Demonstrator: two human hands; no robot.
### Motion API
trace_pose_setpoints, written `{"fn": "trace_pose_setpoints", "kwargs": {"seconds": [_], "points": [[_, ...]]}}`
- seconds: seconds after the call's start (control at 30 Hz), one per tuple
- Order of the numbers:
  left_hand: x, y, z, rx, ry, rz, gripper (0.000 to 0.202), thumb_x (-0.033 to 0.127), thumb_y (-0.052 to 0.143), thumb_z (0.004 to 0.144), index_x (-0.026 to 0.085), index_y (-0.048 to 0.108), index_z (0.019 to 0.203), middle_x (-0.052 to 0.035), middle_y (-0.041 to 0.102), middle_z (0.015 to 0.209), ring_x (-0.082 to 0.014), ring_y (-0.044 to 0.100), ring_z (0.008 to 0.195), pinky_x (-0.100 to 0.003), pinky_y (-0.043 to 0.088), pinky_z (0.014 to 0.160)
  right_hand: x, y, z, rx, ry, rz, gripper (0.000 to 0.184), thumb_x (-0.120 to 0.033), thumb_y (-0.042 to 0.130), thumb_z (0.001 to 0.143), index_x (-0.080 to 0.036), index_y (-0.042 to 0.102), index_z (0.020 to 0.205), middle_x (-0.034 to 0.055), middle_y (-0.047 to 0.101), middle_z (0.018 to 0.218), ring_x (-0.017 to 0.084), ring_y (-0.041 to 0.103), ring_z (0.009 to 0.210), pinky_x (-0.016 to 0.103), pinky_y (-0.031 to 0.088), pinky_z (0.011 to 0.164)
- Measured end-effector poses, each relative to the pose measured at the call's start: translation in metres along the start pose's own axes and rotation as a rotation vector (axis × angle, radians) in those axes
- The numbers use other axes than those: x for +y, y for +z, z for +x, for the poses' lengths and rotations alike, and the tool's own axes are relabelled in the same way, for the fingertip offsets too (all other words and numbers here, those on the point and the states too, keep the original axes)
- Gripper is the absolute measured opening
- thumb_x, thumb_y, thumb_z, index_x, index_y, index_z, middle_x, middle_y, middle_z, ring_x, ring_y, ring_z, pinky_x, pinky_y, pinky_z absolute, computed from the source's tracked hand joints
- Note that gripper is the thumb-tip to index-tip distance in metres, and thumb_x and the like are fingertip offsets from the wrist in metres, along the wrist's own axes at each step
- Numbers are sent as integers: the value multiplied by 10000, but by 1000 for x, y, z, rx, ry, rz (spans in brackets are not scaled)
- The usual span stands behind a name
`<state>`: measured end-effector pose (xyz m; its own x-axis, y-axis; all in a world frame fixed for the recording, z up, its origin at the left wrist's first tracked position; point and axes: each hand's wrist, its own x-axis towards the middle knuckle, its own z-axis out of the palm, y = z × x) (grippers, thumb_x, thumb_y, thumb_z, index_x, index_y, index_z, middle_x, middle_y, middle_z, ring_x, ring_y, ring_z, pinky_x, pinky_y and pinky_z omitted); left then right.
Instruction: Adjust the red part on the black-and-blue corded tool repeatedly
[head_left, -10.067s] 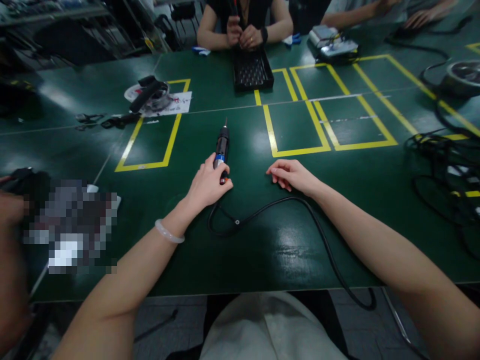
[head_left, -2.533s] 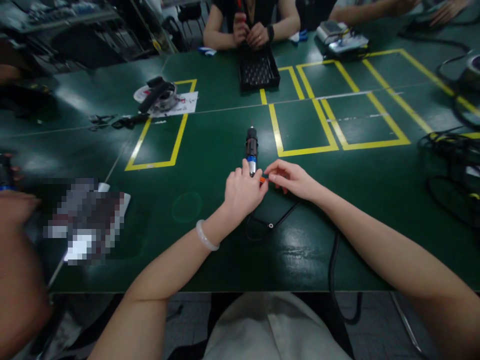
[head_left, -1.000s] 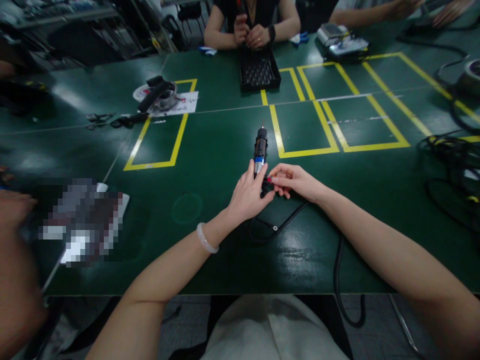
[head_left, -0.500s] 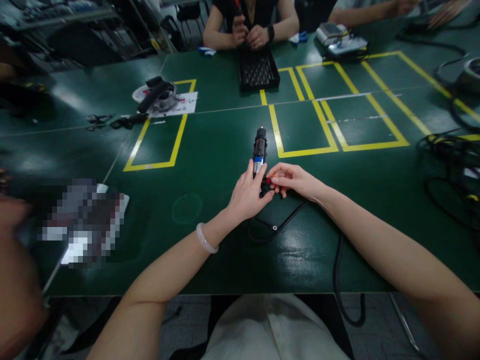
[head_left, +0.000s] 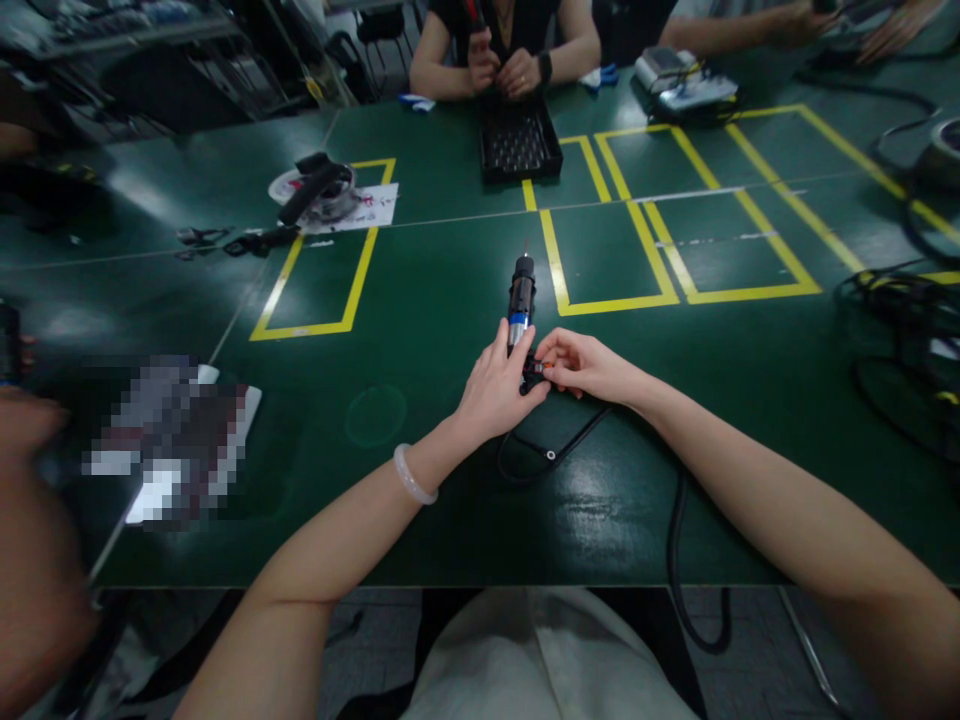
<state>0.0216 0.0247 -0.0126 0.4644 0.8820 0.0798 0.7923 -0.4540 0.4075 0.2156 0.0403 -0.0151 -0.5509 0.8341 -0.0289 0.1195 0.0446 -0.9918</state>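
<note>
A black electric screwdriver [head_left: 520, 290] with a blue band lies on the green table [head_left: 420, 300], its bit pointing away from me. My left hand [head_left: 495, 390] is wrapped round its rear end. My right hand [head_left: 589, 365] pinches the small black and orange part at the tool's back, fingertips touching the left hand. The tool's black cable [head_left: 675, 520] loops under both wrists and runs off the near table edge.
Yellow tape rectangles [head_left: 600, 250] mark the table. A black tray [head_left: 519, 145] sits before a person across from me. A tape roll and black tool [head_left: 313, 190] lie far left; coiled cables [head_left: 907, 340] lie right. Another person's arm [head_left: 30, 560] is at left.
Ten seconds ago my right hand lay apart on the table; it has joined the left at the tool's rear. In the last second both hands have barely shifted.
</note>
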Motion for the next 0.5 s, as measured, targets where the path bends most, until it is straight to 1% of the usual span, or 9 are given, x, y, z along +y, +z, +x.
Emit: {"fn": "trace_pose_setpoints", "kwargs": {"seconds": [0.07,0.17,0.33,0.43,0.5], "points": [[0,0,0,0,5,1,782,428,565,888,123,274,1547,-249,153,1607,-390,302,1442,-499,341,1102,1,0,1,-6,6,-31,191,-217,651,836,-177,518,968,-41,524,693,79,499,532,155,418,376],[-1,0,0,-3,1,2,782,435,562,889,127,275,1548,-247,145,1610,-391,305,1441,-501,336,1106,1,-1,1,-8,16,-40,206,-211,661,820,-179,515,962,-44,530,690,74,492,520,152,426,376],[-1,1,-1,4,-3,-1,786,436,564,888,135,270,1552,-236,144,1613,-387,305,1442,-498,338,1107,1,0,1,-15,32,-68,201,-257,670,819,-179,530,940,-25,556,707,93,528,553,164,431,384],[0,0,-1,-3,-6,-4,790,433,569,887,142,263,1555,-231,142,1615,-385,304,1443,-499,342,1106,2,0,0,20,4,-163,180,-293,658,838,-174,570,942,-2,583,752,103,533,577,174,413,388],[1,-1,-1,-13,-10,0,792,423,571,889,134,260,1557,-238,138,1614,-385,296,1447,-496,340,1109,2,0,0,48,-26,-233,166,-297,662,840,-169,600,926,-3,575,743,98,515,569,180,396,406]]}}
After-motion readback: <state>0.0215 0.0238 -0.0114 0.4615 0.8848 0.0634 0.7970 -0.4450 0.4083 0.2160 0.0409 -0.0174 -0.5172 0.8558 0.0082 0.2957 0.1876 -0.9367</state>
